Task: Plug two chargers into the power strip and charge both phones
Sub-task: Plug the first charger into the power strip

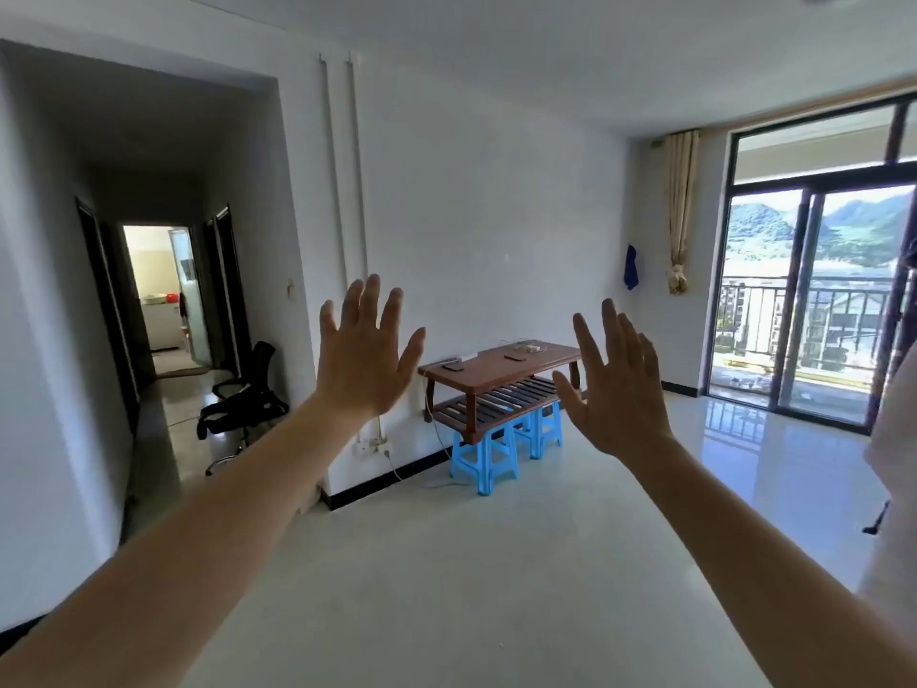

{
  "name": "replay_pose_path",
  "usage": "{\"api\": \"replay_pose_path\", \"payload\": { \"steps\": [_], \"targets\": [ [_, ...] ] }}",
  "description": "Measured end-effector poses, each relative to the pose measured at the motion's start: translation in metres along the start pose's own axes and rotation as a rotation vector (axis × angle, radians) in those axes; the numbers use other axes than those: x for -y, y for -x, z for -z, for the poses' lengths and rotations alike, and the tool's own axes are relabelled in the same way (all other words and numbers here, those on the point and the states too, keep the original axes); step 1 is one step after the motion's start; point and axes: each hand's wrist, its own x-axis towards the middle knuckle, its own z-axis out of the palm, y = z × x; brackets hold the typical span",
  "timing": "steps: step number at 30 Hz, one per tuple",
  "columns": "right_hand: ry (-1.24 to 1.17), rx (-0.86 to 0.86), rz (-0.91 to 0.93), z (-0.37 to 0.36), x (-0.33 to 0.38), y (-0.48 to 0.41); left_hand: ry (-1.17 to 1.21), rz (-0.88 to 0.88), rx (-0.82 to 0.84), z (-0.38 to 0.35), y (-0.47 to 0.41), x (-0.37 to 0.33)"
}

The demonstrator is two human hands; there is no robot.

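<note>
Facing away, the left hand [364,360] and right hand [618,389] are raised apart, fingers spread, empty. Two phones [452,367] lie on the table [489,372] well beyond.

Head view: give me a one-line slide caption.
Both empty hands, left hand and right hand, raised open toward a distant wooden table on blue stools.
</note>
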Motion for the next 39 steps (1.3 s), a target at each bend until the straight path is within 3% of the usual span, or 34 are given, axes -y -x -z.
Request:
{"api": "replay_pose_path", "payload": {
  "steps": [5,20,33,39],
  "targets": [
    [-0.015,0.061,-0.095,-0.068,-0.041,-0.037,-0.035,-0.056,-0.031,-0.061,-0.059,-0.014],
    [0.087,0.178,-0.016,-0.335,-0.146,-0.149,0.086,-0.076,-0.004,-0.347,-0.233,-0.05],
    [0.086,0.152,-0.135,-0.551,-0.357,-0.244,0.137,-0.125,0.026,-0.619,-0.455,-0.178],
    [0.071,0.24,-0.127,-0.678,-0.457,-0.309,0.099,-0.101,0.066,-0.73,-0.556,-0.236]
  ]
}}
